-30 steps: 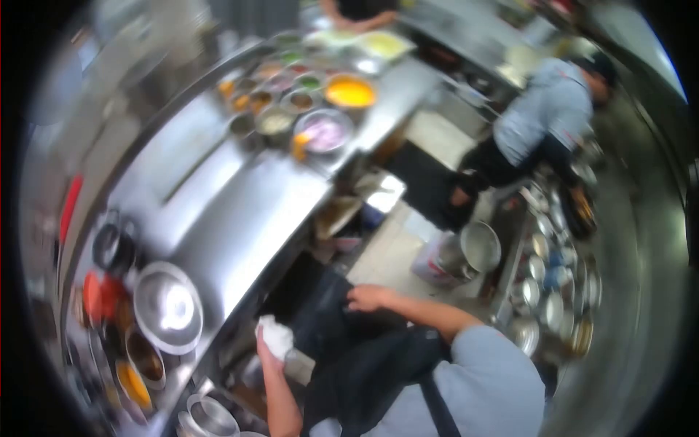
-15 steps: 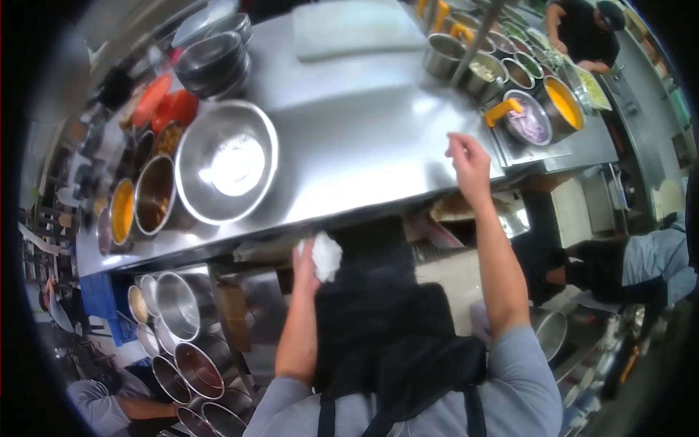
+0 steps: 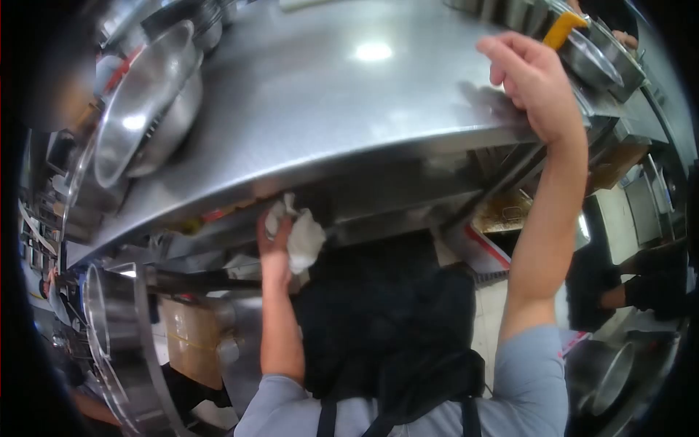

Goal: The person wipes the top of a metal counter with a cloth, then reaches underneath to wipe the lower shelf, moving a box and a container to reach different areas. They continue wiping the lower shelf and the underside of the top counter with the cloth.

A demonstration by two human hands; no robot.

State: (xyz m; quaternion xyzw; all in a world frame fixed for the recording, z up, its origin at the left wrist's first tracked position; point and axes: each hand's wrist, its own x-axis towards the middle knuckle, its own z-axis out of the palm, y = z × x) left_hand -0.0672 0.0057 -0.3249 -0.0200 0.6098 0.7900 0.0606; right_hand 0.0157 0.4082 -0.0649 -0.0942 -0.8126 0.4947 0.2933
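My left hand [image 3: 274,244] is closed around a crumpled white cloth [image 3: 306,239], held low by the front edge of the steel counter [image 3: 342,95], near the shelf space beneath it. My right hand [image 3: 535,84] is over the counter's right side with its fingers curled inward, and no object shows in it. Close beyond that hand are a yellow handle [image 3: 564,30] and a steel container [image 3: 591,58]. On the counter's left side sits a large steel bowl [image 3: 142,109].
Dark stacked bowls [image 3: 207,25] are at the back left. Below the counter are a cardboard box [image 3: 191,339] at left and a tray [image 3: 502,218] at right. A steel pot [image 3: 608,375] stands at lower right. Another person's arm [image 3: 615,297] shows on the right.
My view has shifted nearer the counter, so the bowl and containers lie closer to the frame's edges. The cloth stays in my left hand. My right hand appears higher and farther right.
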